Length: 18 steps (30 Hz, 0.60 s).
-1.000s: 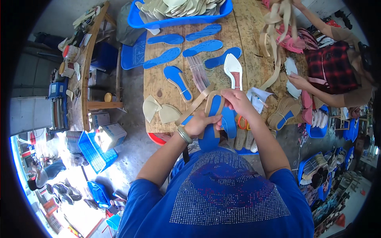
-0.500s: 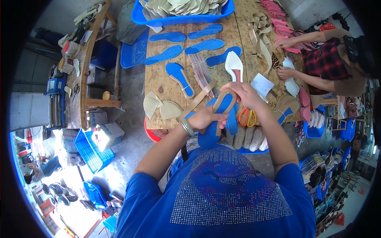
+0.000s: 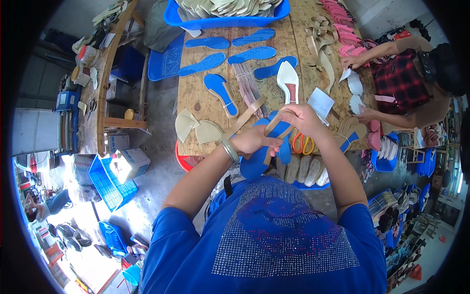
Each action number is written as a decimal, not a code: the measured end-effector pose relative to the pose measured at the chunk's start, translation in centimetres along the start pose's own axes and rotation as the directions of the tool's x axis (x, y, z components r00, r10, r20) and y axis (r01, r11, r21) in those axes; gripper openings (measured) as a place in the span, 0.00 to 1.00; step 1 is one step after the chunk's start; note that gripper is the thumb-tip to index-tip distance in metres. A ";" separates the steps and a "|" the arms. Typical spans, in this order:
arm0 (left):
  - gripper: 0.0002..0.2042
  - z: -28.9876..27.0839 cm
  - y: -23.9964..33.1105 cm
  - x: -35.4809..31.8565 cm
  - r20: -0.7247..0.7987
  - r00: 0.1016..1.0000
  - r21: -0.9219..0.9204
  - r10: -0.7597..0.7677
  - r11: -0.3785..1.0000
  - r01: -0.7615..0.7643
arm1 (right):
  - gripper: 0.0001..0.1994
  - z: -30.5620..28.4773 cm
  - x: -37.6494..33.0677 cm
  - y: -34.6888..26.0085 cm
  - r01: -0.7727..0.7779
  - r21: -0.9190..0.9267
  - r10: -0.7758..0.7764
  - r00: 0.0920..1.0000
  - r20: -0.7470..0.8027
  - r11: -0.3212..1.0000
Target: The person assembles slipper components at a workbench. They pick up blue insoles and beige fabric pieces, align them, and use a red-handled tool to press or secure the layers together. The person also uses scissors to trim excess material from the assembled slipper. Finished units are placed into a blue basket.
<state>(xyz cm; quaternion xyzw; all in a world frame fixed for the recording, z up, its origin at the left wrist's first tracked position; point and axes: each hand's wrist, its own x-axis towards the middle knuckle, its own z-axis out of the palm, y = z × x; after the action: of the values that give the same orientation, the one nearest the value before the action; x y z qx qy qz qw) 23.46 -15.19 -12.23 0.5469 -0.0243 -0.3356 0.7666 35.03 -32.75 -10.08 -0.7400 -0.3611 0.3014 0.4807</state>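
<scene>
Over the table's front edge I hold a blue insole (image 3: pixel 255 165) tilted, with tan edging around its narrow end. My left hand (image 3: pixel 254 139) is closed on its middle, thumb on the blue face. The fingers of my right hand (image 3: pixel 302 119) are closed on the edging at the narrow end. A tan strip (image 3: pixel 243 120) slants across the table next to my left hand. Another blue insole (image 3: pixel 284 153) lies behind the held one, partly hidden. Nearby are orange-handled scissors (image 3: pixel 303 143), a white sole-shaped piece (image 3: pixel 288 81) and a tied tan-edged blue insole (image 3: pixel 221 93).
Several blue insoles (image 3: pixel 201 64) and a bundle of strips (image 3: pixel 248 83) lie on the wooden table (image 3: pixel 193 100). A blue tray (image 3: pixel 225 23) of pale pieces stands at the back. At right a person in a checked garment (image 3: pixel 396 81) handles white pieces (image 3: pixel 355 84).
My right hand has shifted slightly along the held insole's narrow end, and the insole has tilted. The person at right has lifted a white piece.
</scene>
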 end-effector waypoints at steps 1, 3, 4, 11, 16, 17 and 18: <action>0.13 0.1 -0.2 0.2 0.002 1.000 -0.024 0.013 1.000 -0.013 | 0.14 0.0 -0.1 0.2 0.065 -0.079 -0.067 0.998 -0.022 0.995; 0.17 0.5 -0.7 0.4 0.005 0.999 -0.071 0.040 0.997 -0.039 | 0.14 0.3 -0.5 0.2 0.052 0.004 -0.051 0.997 -0.061 0.999; 0.20 0.7 -0.8 0.5 0.003 0.999 -0.126 0.035 0.991 -0.034 | 0.15 0.4 -0.6 0.1 0.047 0.046 -0.043 0.996 -0.081 0.998; 0.34 1.3 0.7 1.3 -0.094 0.991 -0.293 0.090 0.949 -0.114 | 0.18 1.4 -2.1 1.1 -0.224 0.371 0.273 0.958 -0.083 0.901; 0.32 0.3 0.3 2.2 -0.127 0.986 -0.108 0.110 0.986 -0.124 | 0.20 2.7 -1.5 -0.4 -0.227 0.363 0.312 0.930 -0.193 0.904; 0.31 0.1 0.3 2.2 -0.131 0.984 -0.040 0.122 0.991 -0.129 | 0.20 2.5 -1.4 0.0 -0.222 0.339 0.299 0.934 -0.195 0.914; 0.30 0.1 0.5 2.1 -0.136 0.981 0.027 0.135 0.991 -0.133 | 0.20 2.4 -1.4 0.2 -0.223 0.364 0.304 0.935 -0.183 0.904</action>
<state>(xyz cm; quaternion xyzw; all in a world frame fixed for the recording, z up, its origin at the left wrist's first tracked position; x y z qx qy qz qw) 25.31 -16.28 -12.45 0.5724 -0.0113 -0.2445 0.7826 32.40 -32.76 -10.96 -0.7194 -0.1403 0.3314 0.5941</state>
